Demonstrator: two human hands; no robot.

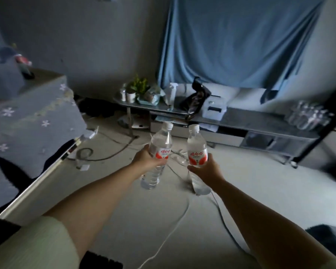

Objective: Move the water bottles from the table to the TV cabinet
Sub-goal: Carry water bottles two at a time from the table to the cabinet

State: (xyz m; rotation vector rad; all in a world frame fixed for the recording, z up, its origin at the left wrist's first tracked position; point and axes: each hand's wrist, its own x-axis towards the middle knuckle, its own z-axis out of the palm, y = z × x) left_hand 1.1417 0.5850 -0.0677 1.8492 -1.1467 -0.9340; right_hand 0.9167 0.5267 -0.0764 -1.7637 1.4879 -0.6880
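I hold two clear water bottles with white caps and red-and-white labels out in front of me, above the floor. My left hand point(145, 159) grips the left bottle point(159, 146) around its middle. My right hand point(208, 168) grips the right bottle point(196, 146) the same way. Both bottles stand roughly upright and close together. The low grey TV cabinet point(260, 121) runs along the far wall ahead. Several more clear bottles point(308, 117) stand grouped at its right end.
On the cabinet's left part sit a potted plant point(137, 88), a spray bottle point(171, 94), a black bag point(197, 96) and a white box point(215, 109). A blue cloth point(241, 39) hangs above. A cloth-covered table point(27, 121) is at my left. Cables point(105, 154) cross the floor.
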